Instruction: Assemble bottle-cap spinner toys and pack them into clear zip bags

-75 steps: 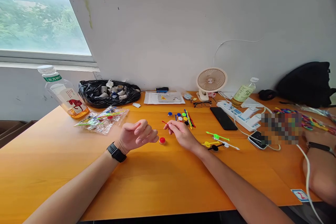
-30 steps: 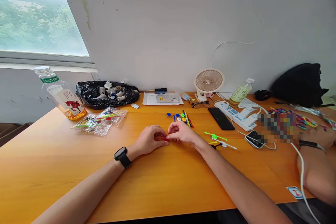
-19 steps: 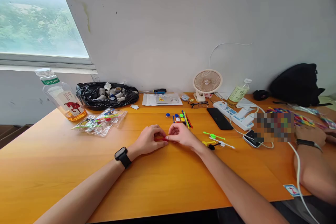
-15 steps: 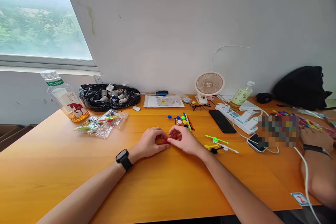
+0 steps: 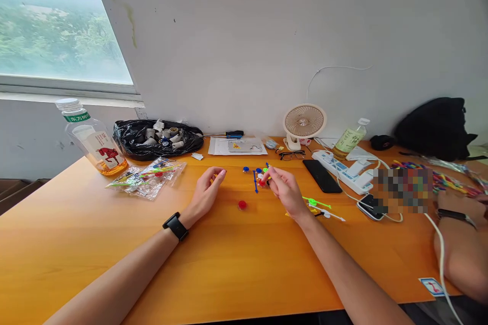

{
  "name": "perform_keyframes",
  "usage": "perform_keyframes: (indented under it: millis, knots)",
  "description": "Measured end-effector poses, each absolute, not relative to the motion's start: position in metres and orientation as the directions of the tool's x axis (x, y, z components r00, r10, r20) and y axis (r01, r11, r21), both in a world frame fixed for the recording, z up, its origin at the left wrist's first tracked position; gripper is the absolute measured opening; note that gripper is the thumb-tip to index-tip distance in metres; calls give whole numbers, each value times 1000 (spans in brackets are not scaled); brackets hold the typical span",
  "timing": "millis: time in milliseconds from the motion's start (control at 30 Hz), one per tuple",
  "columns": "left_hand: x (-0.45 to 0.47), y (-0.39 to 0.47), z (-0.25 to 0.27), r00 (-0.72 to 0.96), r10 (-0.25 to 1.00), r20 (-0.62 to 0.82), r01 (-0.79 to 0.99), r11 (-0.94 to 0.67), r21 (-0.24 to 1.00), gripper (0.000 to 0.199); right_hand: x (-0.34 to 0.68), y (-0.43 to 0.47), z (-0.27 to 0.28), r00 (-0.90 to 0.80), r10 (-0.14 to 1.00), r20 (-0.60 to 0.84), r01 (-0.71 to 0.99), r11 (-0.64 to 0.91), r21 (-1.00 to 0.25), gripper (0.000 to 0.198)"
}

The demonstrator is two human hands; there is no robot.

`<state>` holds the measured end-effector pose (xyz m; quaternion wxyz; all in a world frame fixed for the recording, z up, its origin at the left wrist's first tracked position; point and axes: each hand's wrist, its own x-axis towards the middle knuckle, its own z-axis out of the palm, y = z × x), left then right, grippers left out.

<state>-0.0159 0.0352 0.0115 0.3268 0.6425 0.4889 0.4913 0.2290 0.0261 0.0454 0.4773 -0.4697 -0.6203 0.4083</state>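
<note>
A small round red disc (image 5: 242,205) with a clear rim lies on the table between my hands. My left hand (image 5: 204,193) rests to the left of it, loosely curved, thumb apart from the fingers and nothing in it. On the other side, my right hand (image 5: 285,190) is closed in a pinch beside the cluster of small coloured discs and plastic strips; whatever its fingertips hold is hidden. A blue strip (image 5: 255,182) and a blue disc (image 5: 246,169) show left of this hand. Partly behind my right wrist are a green arrow spinner (image 5: 313,202) and a white one (image 5: 328,214).
A clear bag of coloured parts (image 5: 150,180), a drink bottle (image 5: 101,150) and a black bag of scraps (image 5: 160,139) stand left. A fan (image 5: 304,122), phone (image 5: 322,176) and power strip (image 5: 343,172) are right. Another person's arm (image 5: 459,244) rests at far right.
My hands have moved apart. The red disc between them now lies uncovered on the table. My right hand has shifted right and up to the coloured parts; my left has drawn back leftward.
</note>
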Motion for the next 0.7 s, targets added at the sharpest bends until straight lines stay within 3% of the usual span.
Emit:
perform_keyframes:
  millis: [133, 233, 400, 467, 567, 700]
  knots:
    - [-21, 44, 6, 27, 954, 300, 330, -292, 898, 32, 235, 32, 48, -32, 974, 225, 191, 227, -955, 54]
    - [-24, 49, 2, 73, 943, 325, 350, -329, 877, 27, 240, 36, 41, -56, 955, 290, 331, 291, -897, 49]
    - [-32, 57, -7, 120, 927, 355, 378, -373, 847, 32, 249, 42, 25, -209, 899, 385, 741, 403, -537, 25]
    - [-34, 59, -10, 139, 927, 347, 376, -374, 848, 34, 250, 43, 20, -299, 870, 392, 790, 456, -410, 18]
    - [-33, 60, -13, 163, 931, 327, 381, -365, 850, 35, 249, 45, 15, -410, 821, 398, 804, 531, -268, 22]
    - [-32, 60, -13, 184, 938, 295, 404, -345, 847, 38, 247, 46, 11, -453, 800, 393, 809, 554, -195, 26]
